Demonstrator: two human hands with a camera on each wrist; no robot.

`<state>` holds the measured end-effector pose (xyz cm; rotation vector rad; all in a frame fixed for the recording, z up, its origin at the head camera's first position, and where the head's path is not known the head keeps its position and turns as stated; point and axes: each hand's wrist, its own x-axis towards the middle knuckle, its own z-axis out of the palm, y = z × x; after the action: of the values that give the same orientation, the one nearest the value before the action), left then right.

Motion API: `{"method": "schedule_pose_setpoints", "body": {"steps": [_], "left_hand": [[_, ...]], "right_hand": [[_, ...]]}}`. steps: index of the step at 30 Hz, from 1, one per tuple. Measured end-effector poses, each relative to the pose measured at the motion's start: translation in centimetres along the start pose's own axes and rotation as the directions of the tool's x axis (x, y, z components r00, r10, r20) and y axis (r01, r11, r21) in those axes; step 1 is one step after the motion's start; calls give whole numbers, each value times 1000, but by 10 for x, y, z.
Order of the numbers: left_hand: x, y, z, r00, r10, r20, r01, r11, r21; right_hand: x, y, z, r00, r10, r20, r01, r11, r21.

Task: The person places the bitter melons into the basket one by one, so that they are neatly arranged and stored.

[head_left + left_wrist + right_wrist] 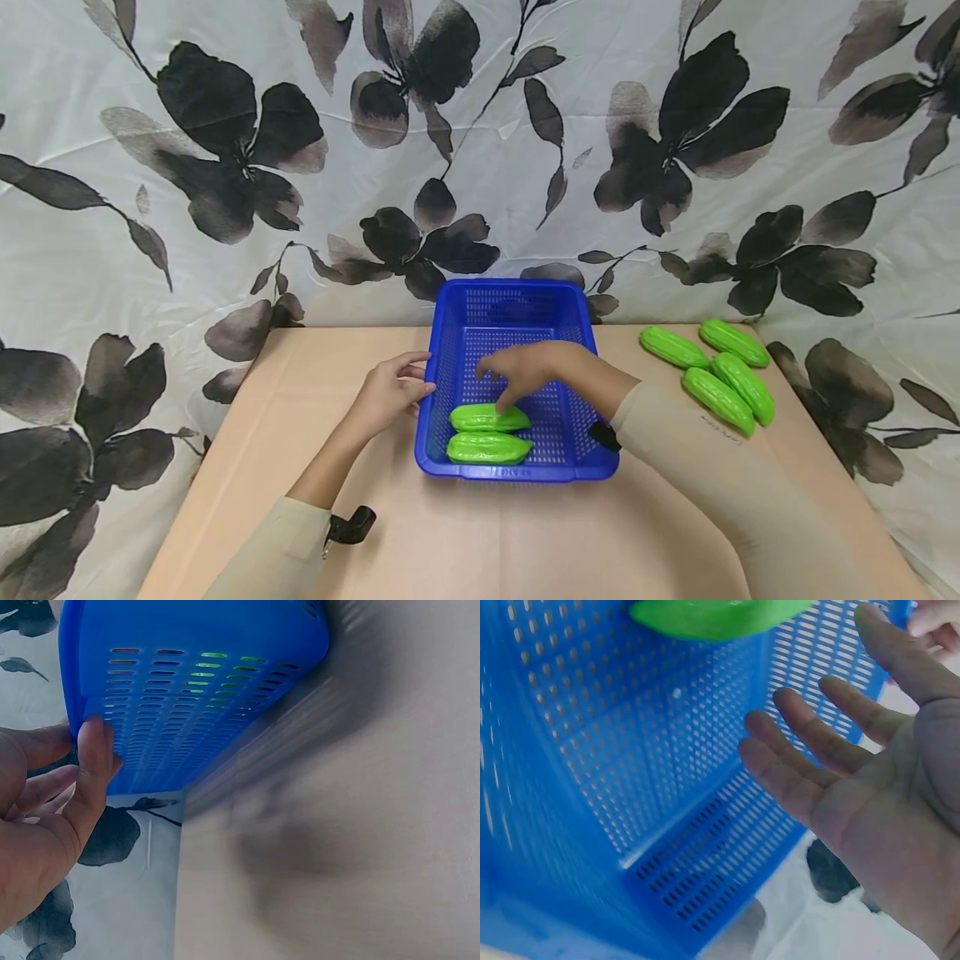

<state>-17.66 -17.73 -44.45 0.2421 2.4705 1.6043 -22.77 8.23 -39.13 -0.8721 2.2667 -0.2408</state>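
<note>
A blue plastic basket with perforated walls stands at the middle of the table. Two bright green bitter gourds lie side by side at its near left. At the left rim, my left hand holds the edge between thumb and fingers; the left wrist view shows the fingers against the basket wall. My right hand hovers inside the basket, just beyond the gourds, its fingers spread and apart. In the right wrist view its palm holds nothing, and one gourd shows past the fingertips.
Several more green bitter gourds lie grouped on the table at the right. Behind the table hangs a white cloth with dark flowers. My right forearm crosses the basket's right rim.
</note>
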Motion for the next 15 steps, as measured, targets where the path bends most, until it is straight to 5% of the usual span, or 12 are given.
{"method": "schedule_pose_setpoints", "body": {"steps": [8,15], "left_hand": [[2,-1,-1,1000,-10,-7,10,1000,5],[2,-3,1,1000,-8,-7,8,1000,-17]], "right_hand": [[-38,-5,-16,985,-83,-153,83,997,-7],[-80,12,-12,925,-127,-359,162,984,70]]}}
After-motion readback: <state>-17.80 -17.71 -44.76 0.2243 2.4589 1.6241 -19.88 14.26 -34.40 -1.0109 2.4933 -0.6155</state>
